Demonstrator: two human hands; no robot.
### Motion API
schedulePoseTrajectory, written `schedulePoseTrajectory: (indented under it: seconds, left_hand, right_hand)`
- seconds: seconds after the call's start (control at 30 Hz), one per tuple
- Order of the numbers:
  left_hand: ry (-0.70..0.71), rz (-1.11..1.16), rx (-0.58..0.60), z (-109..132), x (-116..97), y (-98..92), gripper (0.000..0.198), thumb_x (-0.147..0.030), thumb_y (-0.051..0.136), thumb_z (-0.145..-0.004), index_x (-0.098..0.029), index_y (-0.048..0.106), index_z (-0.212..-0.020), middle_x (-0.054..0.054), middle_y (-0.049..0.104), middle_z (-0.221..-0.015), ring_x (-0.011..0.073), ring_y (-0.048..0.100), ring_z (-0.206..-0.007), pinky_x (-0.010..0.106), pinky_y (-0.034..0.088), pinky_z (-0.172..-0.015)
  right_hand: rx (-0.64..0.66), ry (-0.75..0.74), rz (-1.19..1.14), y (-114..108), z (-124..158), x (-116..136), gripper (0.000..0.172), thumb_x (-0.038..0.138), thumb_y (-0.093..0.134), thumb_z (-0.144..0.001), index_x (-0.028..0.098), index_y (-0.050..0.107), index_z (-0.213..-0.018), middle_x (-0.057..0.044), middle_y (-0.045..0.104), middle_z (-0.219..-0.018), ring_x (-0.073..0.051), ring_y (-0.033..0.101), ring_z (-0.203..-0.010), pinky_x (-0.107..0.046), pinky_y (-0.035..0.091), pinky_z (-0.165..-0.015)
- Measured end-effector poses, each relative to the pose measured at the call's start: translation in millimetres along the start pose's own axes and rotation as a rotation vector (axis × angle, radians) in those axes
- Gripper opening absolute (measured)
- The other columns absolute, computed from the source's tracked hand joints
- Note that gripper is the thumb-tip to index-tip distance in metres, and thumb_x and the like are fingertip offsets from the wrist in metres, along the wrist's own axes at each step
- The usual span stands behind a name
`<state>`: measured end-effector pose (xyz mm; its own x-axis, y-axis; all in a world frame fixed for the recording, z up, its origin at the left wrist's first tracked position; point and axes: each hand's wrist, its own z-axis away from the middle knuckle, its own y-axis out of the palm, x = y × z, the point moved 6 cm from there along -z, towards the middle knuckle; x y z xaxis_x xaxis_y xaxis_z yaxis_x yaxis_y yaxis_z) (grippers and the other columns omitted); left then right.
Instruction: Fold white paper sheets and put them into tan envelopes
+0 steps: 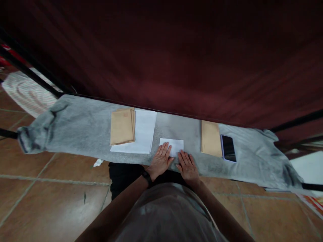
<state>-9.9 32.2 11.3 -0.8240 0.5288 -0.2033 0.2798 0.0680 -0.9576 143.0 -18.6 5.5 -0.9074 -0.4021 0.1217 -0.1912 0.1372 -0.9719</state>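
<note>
Left of the phone [229,148], we rest our left hand [159,163] and right hand [188,168], fingers [164,150] flat and gripping nothing, on a small white paper [177,144] that looks folded already, while big white sheets [145,131] farther left seem not yet folded.

Stretches long and narrow as a tabletop [83,134], draped in grey cloth [180,126]. Left of centre, bears white sheets [145,131], overlapped by stacked brown envelopes [121,127]. Midway, toward the near edge, carries a small white paper [174,144]; right of centre, further brown envelopes [211,138], with a phone [228,148] just beside.
</note>
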Motion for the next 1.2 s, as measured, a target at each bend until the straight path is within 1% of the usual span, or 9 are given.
schedulePoseTrajectory:
  seconds: [0.23,0.4,0.53,0.67,0.8,0.9,0.97,1.1,1.2]
  left_hand:
    - [-0.058,-0.073,0.014,-17.6,8.8,4.1,0.063,-0.042,0.041,-0.100,-0.007,0.034,-0.152,0.020,0.033,-0.159,0.0304,0.025,-0.150,0.050,0.027,-0.122]
    - [-0.049,-0.099,-0.002,-18.9,7.9,3.8,0.065,-0.043,0.046,-0.098,-0.010,0.035,-0.152,0.019,0.034,-0.159,0.0309,0.028,-0.150,0.050,0.028,-0.121]
    - [-0.047,-0.105,-0.022,-18.8,8.7,4.3,0.064,-0.043,0.046,-0.098,-0.012,0.035,-0.153,0.018,0.035,-0.159,0.0311,0.029,-0.149,0.051,0.028,-0.120]
    - [-0.040,-0.111,-0.027,-19.7,8.8,4.8,0.062,-0.045,0.046,-0.098,-0.012,0.040,-0.151,0.020,0.037,-0.158,0.0332,0.031,-0.148,0.052,0.030,-0.119]
    - [-0.036,-0.112,-0.034,-20.3,8.5,5.7,0.063,-0.047,0.046,-0.098,-0.012,0.041,-0.151,0.021,0.037,-0.157,0.0337,0.033,-0.147,0.053,0.031,-0.118]
    - [-0.046,-0.111,-0.047,-19.5,10.1,7.0,0.062,-0.045,0.046,-0.098,-0.014,0.039,-0.151,0.019,0.038,-0.157,0.0325,0.033,-0.148,0.053,0.031,-0.118]
    - [-0.048,-0.106,-0.051,-18.0,12.1,8.2,0.062,-0.042,0.046,-0.098,-0.015,0.037,-0.152,0.018,0.038,-0.158,0.0312,0.032,-0.148,0.052,0.032,-0.118]
    - [-0.045,-0.094,-0.059,-16.3,15.8,9.5,0.058,-0.036,0.045,-0.099,-0.018,0.036,-0.153,0.014,0.037,-0.159,0.0288,0.030,-0.149,0.051,0.031,-0.119]
    - [-0.070,-0.085,-0.075,-20.8,13.2,9.9,0.057,-0.034,0.045,-0.099,-0.017,0.036,-0.153,0.015,0.035,-0.160,0.0293,0.029,-0.149,0.053,0.028,-0.121]
  right_hand:
    - [0.026,-0.055,-0.015,-14.0,8.0,-14.3,0.057,0.034,0.038,-0.105,0.012,0.029,-0.156,-0.012,0.037,-0.158,-0.026,0.037,-0.145,-0.049,0.025,-0.122]
    - [0.149,-0.094,-0.051,-22.8,-8.5,-30.2,0.047,0.038,0.042,-0.104,0.020,0.048,-0.147,-0.008,0.049,-0.152,-0.025,0.041,-0.143,-0.050,0.024,-0.122]
    - [0.222,-0.252,-0.103,-34.1,-24.3,-31.0,0.049,0.041,0.046,-0.103,0.019,0.048,-0.147,-0.008,0.044,-0.155,-0.023,0.038,-0.144,-0.043,0.027,-0.122]
    - [0.316,-0.408,-0.167,-51.0,-36.4,-37.1,0.054,0.047,0.048,-0.102,0.023,0.044,-0.150,-0.004,0.040,-0.157,-0.021,0.035,-0.146,-0.038,0.024,-0.123]
    - [0.384,-0.329,-0.197,-57.0,-54.5,-48.5,0.056,0.050,0.041,-0.103,0.022,0.043,-0.151,-0.003,0.041,-0.157,-0.020,0.037,-0.146,-0.033,0.025,-0.122]
    - [0.314,-0.252,-0.173,-44.3,-62.0,-39.0,0.055,0.048,0.036,-0.105,0.020,0.041,-0.152,-0.004,0.039,-0.158,-0.019,0.034,-0.147,-0.034,0.025,-0.123]
    - [0.220,-0.205,-0.135,-29.2,-59.4,-26.4,0.054,0.044,0.033,-0.106,0.018,0.037,-0.154,-0.006,0.038,-0.158,-0.019,0.034,-0.147,-0.037,0.027,-0.122]
    - [0.030,-0.097,-0.050,-1.5,-41.1,-7.3,0.055,0.041,0.039,-0.105,0.014,0.038,-0.153,-0.011,0.041,-0.157,-0.023,0.037,-0.146,-0.043,0.028,-0.122]
    - [-0.068,-0.029,0.005,5.7,-29.3,-3.1,0.057,0.039,0.044,-0.103,0.014,0.037,-0.153,-0.012,0.039,-0.157,-0.025,0.038,-0.145,-0.045,0.025,-0.122]
